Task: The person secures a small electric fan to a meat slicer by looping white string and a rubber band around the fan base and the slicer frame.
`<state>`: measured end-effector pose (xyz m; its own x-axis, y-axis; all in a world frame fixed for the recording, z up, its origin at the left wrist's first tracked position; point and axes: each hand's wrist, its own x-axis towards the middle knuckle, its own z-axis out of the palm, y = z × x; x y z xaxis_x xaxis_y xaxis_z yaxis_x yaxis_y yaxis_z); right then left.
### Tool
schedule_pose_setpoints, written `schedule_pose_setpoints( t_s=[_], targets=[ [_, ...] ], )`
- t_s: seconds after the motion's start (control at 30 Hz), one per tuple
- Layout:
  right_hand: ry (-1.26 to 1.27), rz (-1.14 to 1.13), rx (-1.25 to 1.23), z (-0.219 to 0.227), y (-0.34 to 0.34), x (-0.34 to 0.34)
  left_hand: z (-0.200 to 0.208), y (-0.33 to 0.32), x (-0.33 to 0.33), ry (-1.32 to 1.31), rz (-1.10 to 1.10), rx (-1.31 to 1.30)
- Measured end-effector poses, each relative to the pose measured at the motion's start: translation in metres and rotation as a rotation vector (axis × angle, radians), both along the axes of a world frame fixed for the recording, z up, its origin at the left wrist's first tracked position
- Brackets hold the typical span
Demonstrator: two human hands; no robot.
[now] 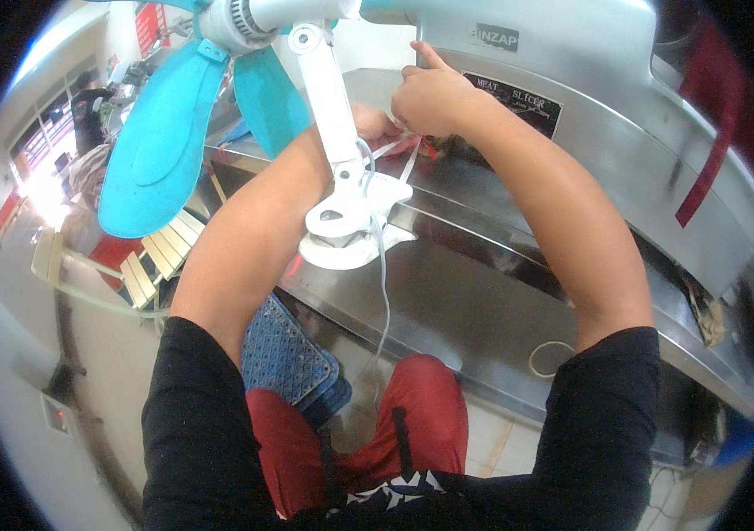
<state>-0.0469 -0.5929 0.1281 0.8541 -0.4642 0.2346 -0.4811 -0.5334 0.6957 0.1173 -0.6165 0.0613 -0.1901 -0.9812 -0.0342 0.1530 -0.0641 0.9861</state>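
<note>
Where thin white strips (409, 163) run down beside a white fan clamp (339, 252), the right hand (437, 99) is just above, one finger pointing up, the others curled. The left hand (377, 124) is half hidden; I cannot tell what either hand grips. Blue fan blades (160, 142) are near. A big grey machine (585, 53) is by a steel table (483, 301).

Bare arms (554, 186) stretched forward, right hand (437, 99) index finger (429, 56) extended, left hand (375, 123) partly hidden
</note>
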Motion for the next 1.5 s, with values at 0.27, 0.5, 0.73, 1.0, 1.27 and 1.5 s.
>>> schedule_pose_setpoints(
  t_s=[0.27, 0.5, 0.73, 1.0, 1.27, 1.5],
  targets=[
    [-0.034, 0.035, 0.032, -0.011, -0.003, 0.009, -0.003, 0.004, 0.008, -0.126, 0.053, -0.117],
    [-0.113, 0.210, 0.048, -0.019, -0.027, 0.001, 0.040, 0.085, 0.018, -0.623, -0.086, -0.069],
    [-0.050, 0.258, 0.079, -0.013, -0.027, 0.007, 0.027, 0.081, 0.014, -0.652, 0.061, -0.084],
    [0.097, 0.120, 0.286, 0.004, -0.015, 0.009, 0.017, 0.072, 0.001, -0.711, 0.138, -0.143],
    [-0.039, 0.147, 0.203, -0.005, -0.022, 0.012, 0.024, 0.075, -0.012, -0.653, 0.243, -0.099],
    [-0.058, 0.187, 0.128, -0.008, -0.021, 0.015, 0.015, 0.029, 0.008, -0.649, 0.182, -0.036]
  ],
)
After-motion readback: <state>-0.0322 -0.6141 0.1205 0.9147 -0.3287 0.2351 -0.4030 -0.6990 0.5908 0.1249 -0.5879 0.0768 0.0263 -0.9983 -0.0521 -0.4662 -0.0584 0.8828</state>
